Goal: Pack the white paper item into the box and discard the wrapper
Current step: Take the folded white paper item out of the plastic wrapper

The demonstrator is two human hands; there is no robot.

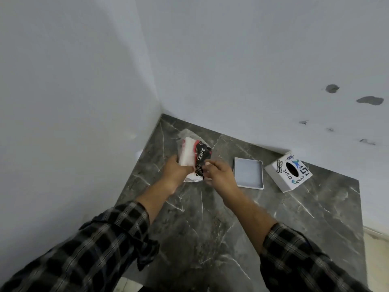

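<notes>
— Left hand (177, 172) is wrapped around the near end of the white folded paper stack (187, 153), fingers closed on it and on the clear crinkly plastic wrapper with the black and red print (201, 159) that sheathes it. What's the other one doing?

— Right hand (219, 175) has thumb and forefinger pinched together on the wrapper's near edge, by the black print. Both are low over the dark veined marble countertop (210, 228), close to the corner of the walls.

— So the stack isn't free yet?

— No, it sits half inside the plastic. I'd judge the job now is stripping it: keep the left grip firm on the paper itself, not on the film, and draw the film away along the stack's length so the sheets stay squared.

— And then?

— Shallow grey square box tray (248, 172) lies open just beside the right hand, and the white printed box part with the dark oval hole (288, 174) rests further right, tilted. Lower the stack in flat; squeezing it would likely buckle the soft sheets.
</notes>
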